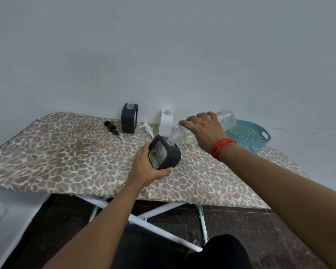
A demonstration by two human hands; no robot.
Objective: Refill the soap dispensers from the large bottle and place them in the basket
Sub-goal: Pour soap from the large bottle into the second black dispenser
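You are mid-pour: your left hand [145, 168] grips the black dispenser [170, 155], tilted over the table [66, 152], while your right hand [204, 127] clasps the tipped large bottle [227, 118], neck at its mouth. Next, right the bottle before overflow, then refit the black pump [112, 128].

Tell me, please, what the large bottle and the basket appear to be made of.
Large bottle: clear, glossy plastic, probably; you see liquid through it. Basket: teal matte plastic, seemingly moulded, with perforated walls and a handle cutout.
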